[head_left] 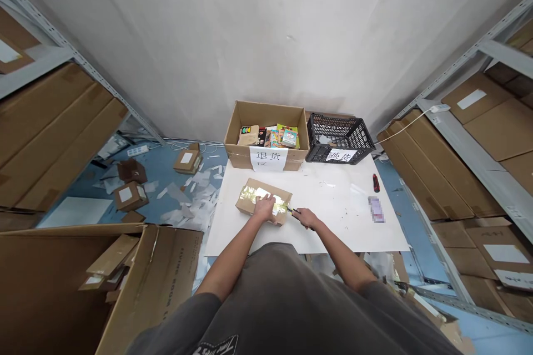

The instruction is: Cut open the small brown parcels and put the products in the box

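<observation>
A taped cardboard box (245,194) with a white label lies on the white table in front of me. My left hand (264,207) rests on its top, fingers stretched over the tape and label. My right hand (305,218) is wrapped round a slim black and yellow utility knife (293,211), whose front end meets the box's right side. The blade itself is too small to make out.
Behind the box stand an open carton (266,163) of small colourful packages and a black plastic crate (340,143). A red and black cutter (376,183) lies right on the table (333,238). A large open carton (170,272) stands left; paper scraps (195,199) litter the floor.
</observation>
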`<action>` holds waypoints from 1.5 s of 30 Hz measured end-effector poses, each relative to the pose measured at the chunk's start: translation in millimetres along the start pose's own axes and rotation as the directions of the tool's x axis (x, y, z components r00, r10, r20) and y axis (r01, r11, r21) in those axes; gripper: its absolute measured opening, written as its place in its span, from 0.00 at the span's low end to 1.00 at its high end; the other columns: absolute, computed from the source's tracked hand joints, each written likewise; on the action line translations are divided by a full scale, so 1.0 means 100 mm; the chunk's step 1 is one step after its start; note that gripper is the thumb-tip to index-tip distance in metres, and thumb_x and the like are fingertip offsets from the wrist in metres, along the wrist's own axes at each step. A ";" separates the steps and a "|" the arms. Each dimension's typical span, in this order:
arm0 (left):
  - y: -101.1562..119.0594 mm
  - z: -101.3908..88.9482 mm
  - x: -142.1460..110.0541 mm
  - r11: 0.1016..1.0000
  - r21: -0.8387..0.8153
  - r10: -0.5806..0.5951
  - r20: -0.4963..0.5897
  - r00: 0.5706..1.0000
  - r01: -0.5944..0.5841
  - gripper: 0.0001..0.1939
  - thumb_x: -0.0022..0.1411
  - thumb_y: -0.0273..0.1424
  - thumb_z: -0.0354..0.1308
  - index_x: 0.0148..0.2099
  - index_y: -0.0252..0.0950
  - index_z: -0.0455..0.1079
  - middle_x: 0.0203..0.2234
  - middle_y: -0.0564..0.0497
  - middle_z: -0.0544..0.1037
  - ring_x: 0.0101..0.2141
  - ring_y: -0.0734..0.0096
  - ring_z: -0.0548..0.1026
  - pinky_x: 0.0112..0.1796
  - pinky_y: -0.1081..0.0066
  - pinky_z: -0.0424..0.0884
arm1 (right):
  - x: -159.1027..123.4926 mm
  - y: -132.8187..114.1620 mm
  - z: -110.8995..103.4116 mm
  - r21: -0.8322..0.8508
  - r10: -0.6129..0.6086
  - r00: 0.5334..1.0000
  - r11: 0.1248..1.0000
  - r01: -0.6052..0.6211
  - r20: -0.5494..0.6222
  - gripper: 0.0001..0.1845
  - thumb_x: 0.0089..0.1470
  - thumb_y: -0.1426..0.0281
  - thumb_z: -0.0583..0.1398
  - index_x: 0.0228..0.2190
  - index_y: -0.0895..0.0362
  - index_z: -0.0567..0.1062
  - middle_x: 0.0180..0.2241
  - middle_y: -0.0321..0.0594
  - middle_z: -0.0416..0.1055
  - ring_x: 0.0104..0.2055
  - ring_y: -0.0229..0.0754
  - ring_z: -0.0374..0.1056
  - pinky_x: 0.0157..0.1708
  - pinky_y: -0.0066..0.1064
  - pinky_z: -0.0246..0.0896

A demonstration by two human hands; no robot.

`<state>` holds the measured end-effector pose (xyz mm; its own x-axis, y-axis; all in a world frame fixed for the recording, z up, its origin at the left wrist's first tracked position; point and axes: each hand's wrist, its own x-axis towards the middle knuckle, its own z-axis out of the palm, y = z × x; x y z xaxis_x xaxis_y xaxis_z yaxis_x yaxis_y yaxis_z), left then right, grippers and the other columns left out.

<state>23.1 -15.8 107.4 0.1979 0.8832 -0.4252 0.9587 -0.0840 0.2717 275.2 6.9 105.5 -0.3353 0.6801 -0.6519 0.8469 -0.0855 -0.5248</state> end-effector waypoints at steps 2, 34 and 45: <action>0.00 0.00 0.00 1.000 0.010 0.003 0.010 1.000 -0.003 0.54 0.35 0.44 0.80 0.64 0.43 0.64 0.72 0.37 0.58 0.70 0.39 0.55 0.66 0.42 0.47 | 0.00 0.05 0.07 0.076 -0.003 1.000 0.997 0.002 0.014 0.24 0.66 0.47 0.54 0.31 0.53 0.70 0.14 0.28 0.65 0.12 0.37 0.62 0.21 0.27 0.55; -0.05 -0.01 -0.07 0.991 0.102 0.085 0.021 0.996 -0.086 0.53 0.35 0.48 0.80 0.63 0.44 0.66 0.72 0.39 0.58 0.70 0.40 0.55 0.65 0.44 0.49 | 0.06 -0.01 -0.02 0.053 -0.045 0.999 0.998 0.044 0.022 0.23 0.65 0.48 0.55 0.31 0.53 0.69 0.15 0.28 0.64 0.14 0.35 0.61 0.22 0.25 0.54; -0.07 -0.01 -0.07 0.990 0.066 0.123 0.031 0.992 -0.124 0.54 0.34 0.46 0.80 0.63 0.44 0.65 0.72 0.40 0.59 0.70 0.41 0.55 0.66 0.44 0.48 | -0.01 0.28 0.28 0.215 -0.033 0.989 0.977 0.001 0.144 0.25 0.64 0.44 0.55 0.31 0.52 0.65 0.13 0.26 0.62 0.13 0.35 0.60 0.18 0.24 0.55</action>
<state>14.5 -21.6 109.0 0.3202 0.8515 -0.4153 0.9380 -0.2235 0.2650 288.2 -16.3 76.0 -0.4190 0.5702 -0.7066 0.7378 -0.2398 -0.6310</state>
